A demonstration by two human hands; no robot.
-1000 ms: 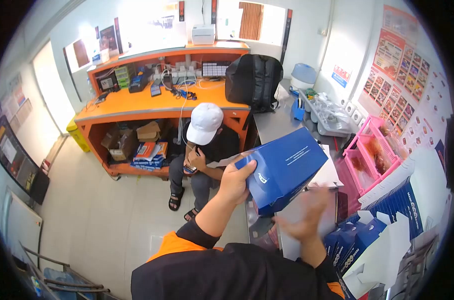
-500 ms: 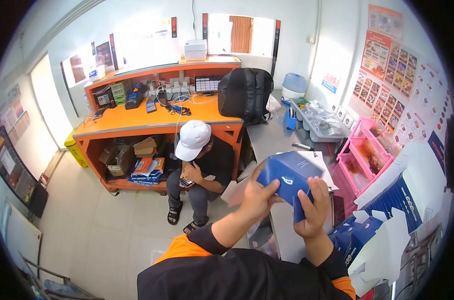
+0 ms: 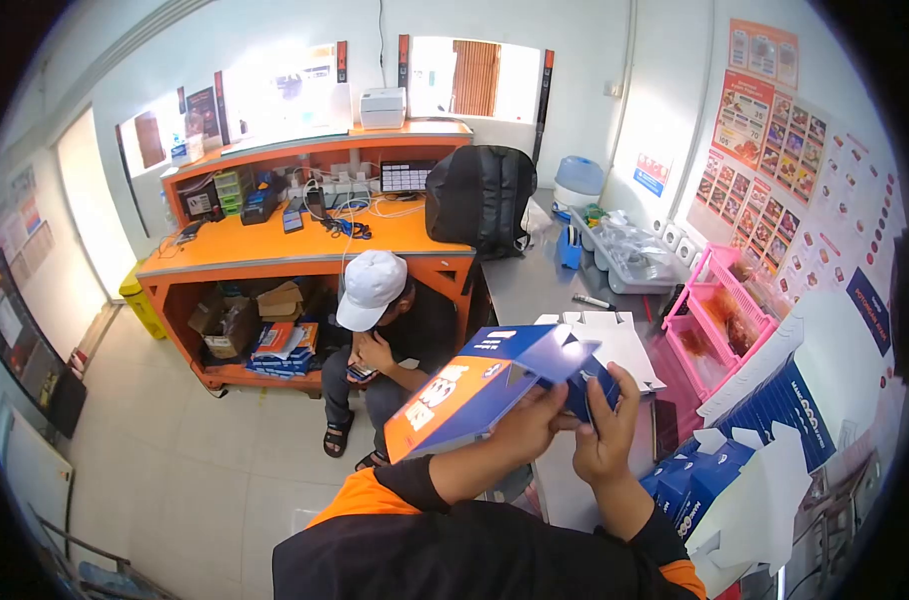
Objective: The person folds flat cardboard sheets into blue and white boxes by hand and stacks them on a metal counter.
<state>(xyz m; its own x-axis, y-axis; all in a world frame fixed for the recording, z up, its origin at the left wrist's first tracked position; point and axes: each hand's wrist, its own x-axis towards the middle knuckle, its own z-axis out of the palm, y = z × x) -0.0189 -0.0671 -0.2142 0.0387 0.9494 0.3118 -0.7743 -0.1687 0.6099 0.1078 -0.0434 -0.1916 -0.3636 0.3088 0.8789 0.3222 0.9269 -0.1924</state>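
A blue and orange cardboard box [image 3: 475,378] with white lettering is held up in front of my chest, tilted, its orange face toward the lower left. My left hand [image 3: 530,428] is closed on the box near its right end. On the right, my right hand [image 3: 605,425] pinches a dark blue flap of the same box between thumb and fingers. Beneath and beyond the box lies flat white cardboard [image 3: 615,345] on the steel table [image 3: 523,290]. Part of my left hand's fingers is hidden behind the box.
A seated person in a white cap [image 3: 375,290] holds a phone beside the orange desk [image 3: 255,245]. A black backpack [image 3: 480,200] stands at the desk's end. Pink baskets [image 3: 720,320], a grey tray [image 3: 630,255] and folded blue boxes [image 3: 700,480] are on the right.
The box has turned and moved left and down, so its orange printed face now shows. My right hand has shifted slightly left with the flap. The view has shifted slightly.
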